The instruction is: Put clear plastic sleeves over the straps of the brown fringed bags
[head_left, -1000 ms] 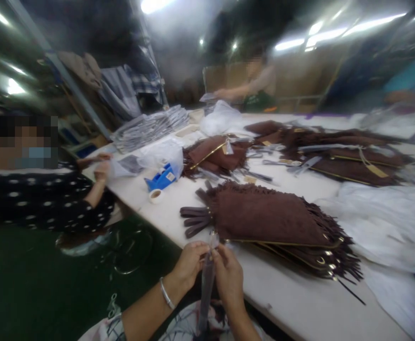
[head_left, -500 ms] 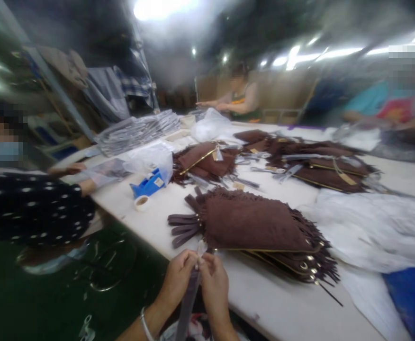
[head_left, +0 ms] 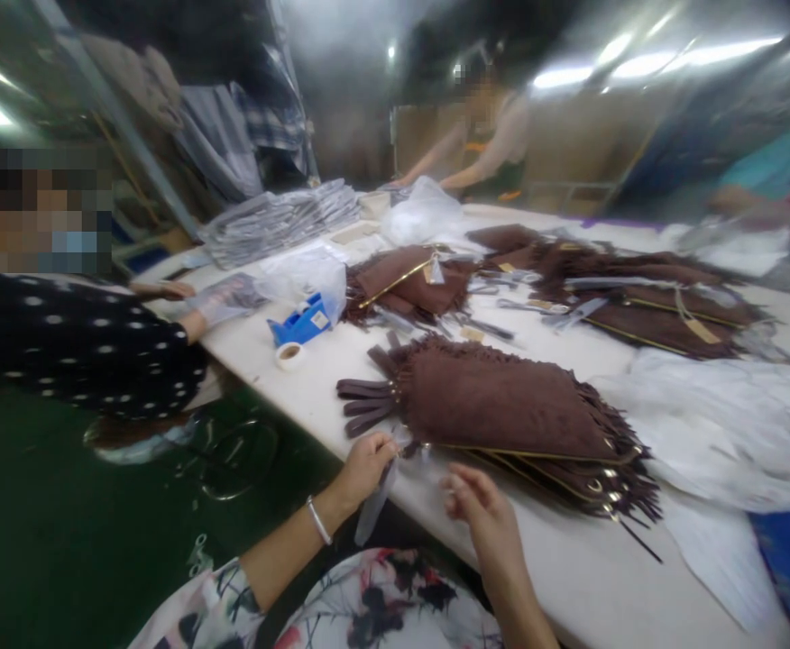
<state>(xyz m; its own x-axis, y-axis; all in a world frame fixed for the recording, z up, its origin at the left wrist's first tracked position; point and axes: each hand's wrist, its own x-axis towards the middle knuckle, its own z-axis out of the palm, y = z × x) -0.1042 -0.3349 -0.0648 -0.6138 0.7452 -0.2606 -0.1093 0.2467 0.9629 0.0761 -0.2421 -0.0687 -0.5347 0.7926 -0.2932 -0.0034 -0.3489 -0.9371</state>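
Note:
My left hand pinches a strap wrapped in greyish film, whose free end hangs down past the table edge. The strap's upper end runs toward the bag stack, near a ring of clear plastic. To the right, my right hand hovers over the table edge with its fingers loosely curled and apart; a small pale spot shows at the fingertips. Just beyond both hands lies a stack of dark brown fringed bags with gold zips and metal rings. Brown strap loops stick out at its left.
A blue tape dispenser and a tape roll stand at the left. More brown bags lie behind. White plastic sheeting covers the right side. A co-worker's polka-dot sleeve is at left; other people are farther back.
My right hand has let go of the strap and moved right. My left hand still holds the strap, whose hanging end has swung. The view has shifted slightly.

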